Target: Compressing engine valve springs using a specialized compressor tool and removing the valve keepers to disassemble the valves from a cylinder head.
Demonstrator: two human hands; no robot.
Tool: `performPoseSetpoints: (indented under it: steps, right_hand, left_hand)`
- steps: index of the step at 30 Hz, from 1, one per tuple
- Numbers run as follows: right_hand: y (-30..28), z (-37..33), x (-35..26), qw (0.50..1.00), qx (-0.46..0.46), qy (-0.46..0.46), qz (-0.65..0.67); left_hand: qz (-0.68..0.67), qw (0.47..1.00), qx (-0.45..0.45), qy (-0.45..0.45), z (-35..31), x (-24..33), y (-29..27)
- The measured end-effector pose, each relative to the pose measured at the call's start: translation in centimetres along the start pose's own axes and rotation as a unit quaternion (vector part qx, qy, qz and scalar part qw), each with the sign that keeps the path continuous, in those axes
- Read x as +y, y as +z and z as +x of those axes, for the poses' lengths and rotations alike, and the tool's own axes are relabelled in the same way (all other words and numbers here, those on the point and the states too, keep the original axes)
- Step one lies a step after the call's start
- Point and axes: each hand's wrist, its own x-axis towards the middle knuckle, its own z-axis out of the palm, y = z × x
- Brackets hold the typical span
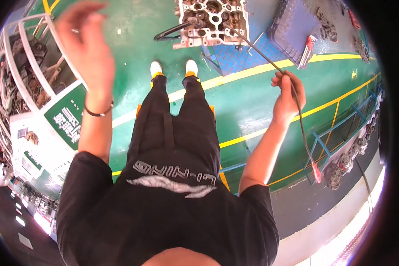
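Observation:
In my right hand (290,97) is a long, thin, flexible dark rod (264,55) with a red end (316,172) hanging down at the right. My fingers close around its middle. The far end of the rod reaches into the top of a metal engine cylinder head (215,18) at the top of the head view. A tool with a black looped handle (170,32) rests on the cylinder head's left side. Raised at the upper left, away from the cylinder head, my left hand (88,48) is blurred. Its fingers are smeared, so its grip is unclear.
A white metal frame bin (33,66) with dark metal parts stands at the left. A blue-grey plastic case (292,31) and several red-marked tools (307,52) lie on the blue bench (244,57) to the right. A blue rack (328,142) holds greasy parts at the far right.

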Motion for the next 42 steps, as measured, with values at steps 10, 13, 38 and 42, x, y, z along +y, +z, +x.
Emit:
performPoseSetpoints:
  steps: [10,13,38,42]
  right_hand:
    - [1.3,7.1,5.8,0.976,-0.086,-0.197,-0.048]
    - [2.3,9.1,7.2,0.971,-0.112,-0.211,-0.001]
    - [5.8,19.5,8.2,0.889,-0.402,-0.219,-0.026]
    - [6.7,18.9,6.5,0.901,-0.403,-0.158,-0.033]
  left_hand:
    - [0.143,0.965,-0.21,-0.069,-9.2,-12.9,10.2]
    - [0.11,0.965,-0.228,-0.071,-9.4,-13.8,11.9]
    - [0.236,0.936,-0.236,0.109,-10.7,-16.7,11.7]
    - [0.279,0.922,-0.24,0.122,-10.1,-16.4,12.1]
